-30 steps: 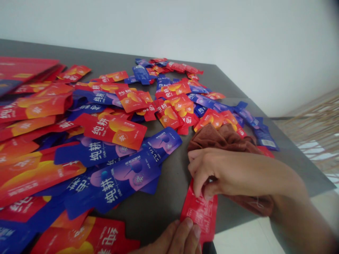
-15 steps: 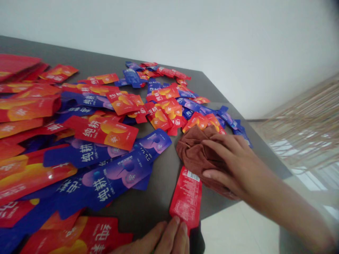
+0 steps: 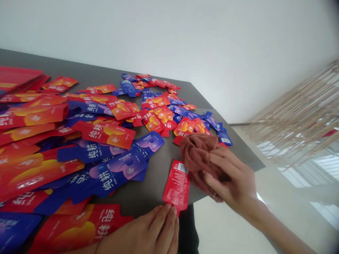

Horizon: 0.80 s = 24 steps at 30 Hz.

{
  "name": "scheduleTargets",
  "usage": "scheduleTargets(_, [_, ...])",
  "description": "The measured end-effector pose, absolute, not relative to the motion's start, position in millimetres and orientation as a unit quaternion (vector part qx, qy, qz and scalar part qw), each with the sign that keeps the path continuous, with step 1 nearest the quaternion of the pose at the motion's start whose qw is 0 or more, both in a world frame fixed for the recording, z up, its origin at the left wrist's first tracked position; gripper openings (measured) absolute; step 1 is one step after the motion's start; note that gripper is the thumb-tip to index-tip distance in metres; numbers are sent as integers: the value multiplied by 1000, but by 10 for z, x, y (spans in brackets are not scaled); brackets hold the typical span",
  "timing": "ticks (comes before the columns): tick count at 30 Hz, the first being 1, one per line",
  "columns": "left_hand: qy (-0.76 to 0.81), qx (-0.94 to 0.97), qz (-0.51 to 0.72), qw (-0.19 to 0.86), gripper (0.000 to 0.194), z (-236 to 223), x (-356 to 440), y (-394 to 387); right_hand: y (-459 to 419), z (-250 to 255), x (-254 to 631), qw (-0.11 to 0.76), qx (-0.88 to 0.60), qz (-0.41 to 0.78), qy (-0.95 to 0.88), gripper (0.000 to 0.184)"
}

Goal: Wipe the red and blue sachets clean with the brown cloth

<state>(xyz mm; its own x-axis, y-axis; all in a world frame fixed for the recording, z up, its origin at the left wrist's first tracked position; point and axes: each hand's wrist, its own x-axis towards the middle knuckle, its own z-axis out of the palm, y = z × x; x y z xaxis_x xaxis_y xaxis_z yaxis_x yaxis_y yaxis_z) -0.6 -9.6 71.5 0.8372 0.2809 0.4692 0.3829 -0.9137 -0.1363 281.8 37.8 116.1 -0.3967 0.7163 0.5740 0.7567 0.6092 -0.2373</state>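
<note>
My right hand (image 3: 227, 180) is closed round a bunched brown cloth (image 3: 197, 151) near the table's right front corner. Just left of the cloth a small red packet (image 3: 177, 185) lies face down on the dark grey table (image 3: 156, 183). My left hand (image 3: 148, 233) lies flat at the table's front edge, fingers together and stretched out, fingertips pressing the near end of that red packet. Large blue packets (image 3: 116, 173) and red packets (image 3: 106, 133) with white characters lie to the left.
Many red and blue packets, large ones at the left and small ones (image 3: 159, 113) toward the far right, cover most of the table. A white wall stands behind. Pale floor (image 3: 238, 229) and a slatted wooden frame (image 3: 296, 116) lie to the right past the table edge.
My right hand let go of the red packet, moved onto the brown cloth and gathered it up. My left hand slid further into view, still on the packet's near end.
</note>
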Motion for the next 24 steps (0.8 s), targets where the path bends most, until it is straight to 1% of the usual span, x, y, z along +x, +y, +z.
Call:
scheduleTargets(2, [-162,-953,-233,110,39,730,-7,-67,204,1255,2648,273,-381,-16,-883,22])
scheduleTargets(4, [-162,-954,-228,110,40,747,-8,-47,76,1304,2475,207,-343,17,-916,24])
scheduleTargets(6, [-154,-955,-230,108,41,766,-14,-44,33,1313,2362,165,-337,18,-927,27])
scheduleTargets(8, [-154,-955,-230,105,44,783,-23,-61,72,1298,2340,144,-352,2,-925,29])
scheduleTargets(13, [-176,-954,-217,110,41,774,-33,-109,351,1241,2526,121,-393,-70,-909,28])
scheduleTargets(16, [-156,-955,-223,115,42,714,-21,-105,488,1220,2606,112,-424,-106,-893,25])
scheduleTargets(20, [-172,-948,-238,120,46,664,2,-90,490,1225,2579,109,-434,-122,-886,26])
scheduleTargets(24, [-186,-943,-247,122,45,690,14,-78,291,1269,2462,113,-410,-84,-901,26])
